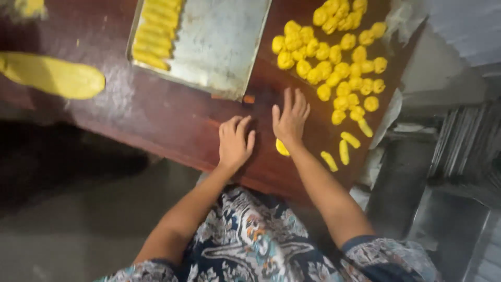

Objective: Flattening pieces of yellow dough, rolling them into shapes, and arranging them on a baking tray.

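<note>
Dough piece (282,148) — half-hidden under right hand (290,121)

Front edge: bare table (172,122) left of the left hand (235,143)
Far edge: metal tray (219,42) blocks the middle
Right edge: dough balls (334,57) crowd it
Front right corner: rolled dough sticks (344,149)
Left edge: dough slab (52,75)
</note>
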